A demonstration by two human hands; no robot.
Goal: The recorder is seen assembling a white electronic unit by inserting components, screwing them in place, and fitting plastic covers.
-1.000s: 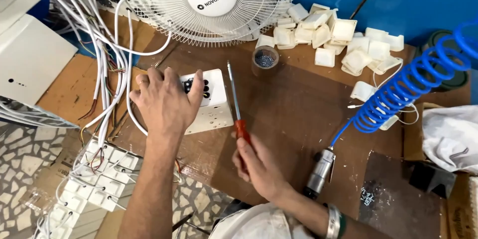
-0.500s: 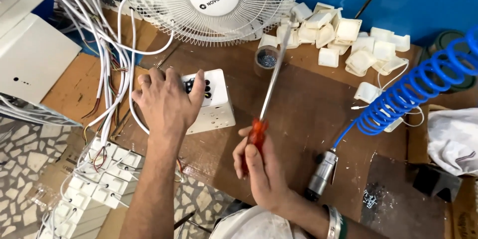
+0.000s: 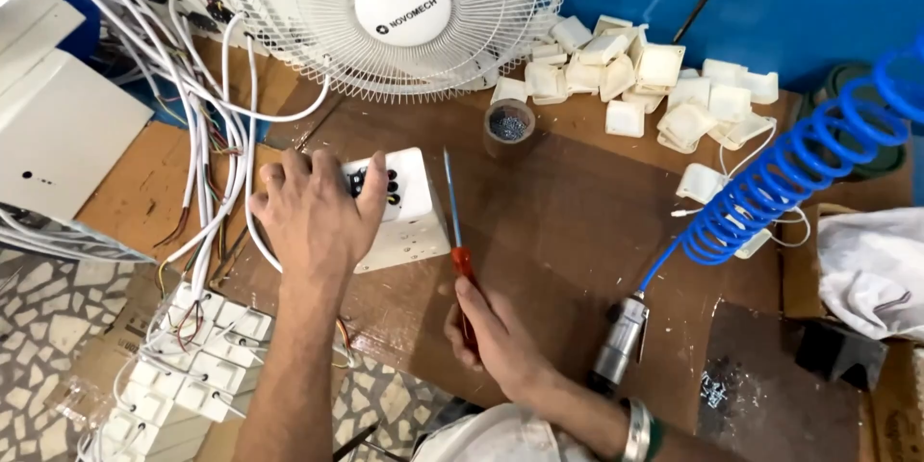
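My left hand rests palm down on a white plastic switch box with dark round parts on its top, pressing it to the brown bench. My right hand grips the red handle of a screwdriver. Its long shaft points away from me, just right of the box, tip near the box's far right corner. A small round cup of screws stands beyond the tip.
A white table fan stands at the back. White cables run down the left to stacked white boxes. Loose white plastic parts lie at the back right. A blue coiled hose leads to an air tool.
The screwdriver swung from leaning right towards the cup back to upright beside the box. My right hand shifted slightly right. My left hand stayed on the box.
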